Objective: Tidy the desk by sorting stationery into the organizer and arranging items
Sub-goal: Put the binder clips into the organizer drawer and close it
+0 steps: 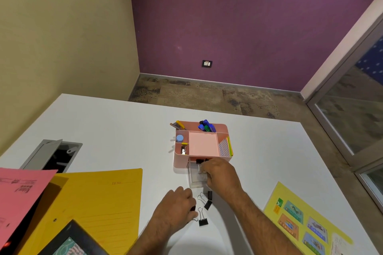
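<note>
Binder clips, black with wire handles, lie on the white counter (116, 122) just in front of the pink desk organizer (202, 144), between the two hands. One binder clip (207, 203) lies just in front of the organizer's pulled-out clear drawer (195, 176); another binder clip (202, 218) lies nearer the person, touching or almost touching the left hand (176, 208). A small dark piece (210, 195) beside the right wrist is too unclear to name.

The right hand (220, 174) hangs over the clear drawer at the organizer's front, fingers curled and pinching the wire handle of a binder clip (200, 168) above the drawer's inside. More black clips (202, 160) show at the back of the drawer, under the organizer's body. The left hand rests on the counter in front of the organizer, fingers curled downward; something dark shows under them, but whether they grip it cannot be told.

Inside the organizer, the back left cup holds pens (178, 125), one yellow. The back right cup holds blue and green markers (206, 126). A left compartment holds a round blue item (179, 138); the one in front of it holds a small stapler-like item (183, 149). The middle tray holds nothing. The right slot holds sticky notes (227, 148).

Left of the organizer lie a yellow file folder (99, 203) and a pink paper (18, 192); right of it, a yellow sheet with picture cards (304, 221).
</note>
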{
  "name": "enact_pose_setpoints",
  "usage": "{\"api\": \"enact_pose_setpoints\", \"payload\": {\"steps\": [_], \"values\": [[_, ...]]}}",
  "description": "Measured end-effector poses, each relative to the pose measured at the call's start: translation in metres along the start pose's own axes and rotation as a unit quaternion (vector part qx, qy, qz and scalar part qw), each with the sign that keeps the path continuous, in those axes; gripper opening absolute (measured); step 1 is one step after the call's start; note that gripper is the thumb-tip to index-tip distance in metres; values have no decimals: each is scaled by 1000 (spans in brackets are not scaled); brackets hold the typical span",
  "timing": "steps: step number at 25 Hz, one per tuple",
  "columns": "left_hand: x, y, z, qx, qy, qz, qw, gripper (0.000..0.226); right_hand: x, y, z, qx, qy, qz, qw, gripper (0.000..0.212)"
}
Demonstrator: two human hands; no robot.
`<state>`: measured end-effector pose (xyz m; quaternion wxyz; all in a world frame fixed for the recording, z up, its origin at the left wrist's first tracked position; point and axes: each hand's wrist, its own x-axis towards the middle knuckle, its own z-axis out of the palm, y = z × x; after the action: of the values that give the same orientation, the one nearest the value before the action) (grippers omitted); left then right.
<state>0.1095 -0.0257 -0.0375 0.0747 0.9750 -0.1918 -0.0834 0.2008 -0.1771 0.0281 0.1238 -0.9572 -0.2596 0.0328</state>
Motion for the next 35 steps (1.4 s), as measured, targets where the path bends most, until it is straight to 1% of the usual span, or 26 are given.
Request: {"api": "enact_pose_setpoints", "payload": {"steps": [1, 3, 4, 5, 7, 9, 11, 12, 15, 18, 19, 22, 25, 27, 28, 29, 31, 32, 33, 35], "values": [[0, -1, 1, 17, -12, 4, 1000, 31, -4, 2, 1, 14, 35, -11, 999, 26], [-1, 0, 2, 11, 14, 4, 1000, 28, -13, 9, 5, 46, 123, -32, 991, 25], [-2, 1, 1, -38, 18, -7, 999, 29, -18, 10, 6, 62, 156, -34, 985, 25], [-4, 3, -3, -93, 31, -38, 994, 28, -23, 10, 8, 79, 179, -31, 980, 25], [-7, 6, -4, -178, 54, -87, 979, 23, -29, 9, 12, 121, 217, -24, 968, 21], [-9, 11, -9, -285, 99, -126, 945, 18, -36, 8, 15, 171, 237, -7, 956, 16], [-8, 15, -18, -373, 133, -148, 906, 10, -43, 8, 17, 250, 232, 21, 940, 14], [-7, 19, -22, -406, 158, -146, 888, 7, -46, 9, 17, 285, 222, 32, 932, 14], [-2, 28, -34, -471, 232, -135, 841, 18, -51, 9, 13, 336, 171, 32, 926, 19], [0, 32, -44, -516, 264, -166, 798, 23, -48, 8, 5, 390, 119, 27, 913, 18], [1, 32, -46, -528, 265, -179, 787, 26, -47, 8, 2, 401, 112, 24, 909, 18], [1, 29, -49, -539, 262, -199, 775, 29, -42, 6, -3, 399, 104, 5, 911, 18], [1, 23, -49, -537, 295, -215, 760, 31, -37, 5, -6, 404, 141, 16, 904, 13], [-3, 13, -41, -496, 322, -229, 774, 29, -32, 6, -9, 389, 177, 36, 904, 13], [-7, 6, -36, -476, 317, -218, 791, 26, -29, 8, -10, 369, 182, 40, 910, 13], [-12, -2, -29, -450, 289, -193, 823, 25, -26, 10, -11, 347, 174, 40, 921, 12], [-24, -17, -19, -337, 186, -109, 917, 39, -21, 13, -11, 305, 126, 28, 944, 12], [-28, -21, -16, -269, 129, -70, 952, 49, -17, 13, -11, 281, 94, 22, 955, 13], [-31, -24, -12, -216, 82, -44, 972, 59, -14, 13, -12, 254, 62, 19, 965, 14], [-34, -27, -6, -157, 21, -23, 987, 68, -6, 11, -14, 198, 11, 28, 980, 14]]}}
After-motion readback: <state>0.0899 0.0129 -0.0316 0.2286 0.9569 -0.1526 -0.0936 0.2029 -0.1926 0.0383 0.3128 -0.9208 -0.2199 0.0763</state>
